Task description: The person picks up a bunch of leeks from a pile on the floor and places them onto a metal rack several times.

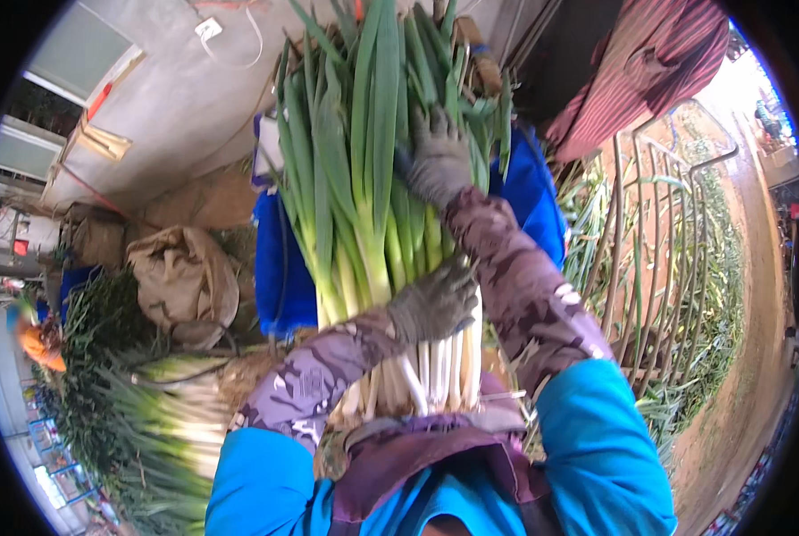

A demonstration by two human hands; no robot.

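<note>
A large heap of green onions (377, 241) lies lengthwise in front of me, green leaves at the far end and white stems close to my body. My left hand (435, 301), in a grey work glove, reaches across the stems with its fingers curled over them; the fingertips are partly hidden. Farther out, my right hand (439, 159), also gloved, rests on the leaves at the right side of the heap, its fingers apart. Blue cloth (283, 259) shows beneath the heap on both sides.
More green onions (180, 415) are piled at the lower left, near an open burlap sack (185, 281). A bent metal rack (654, 241) stands on the right over scattered leaves. Striped red cloth (654, 67) hangs at the far right, and a pale wall (180, 89) rises at the far left.
</note>
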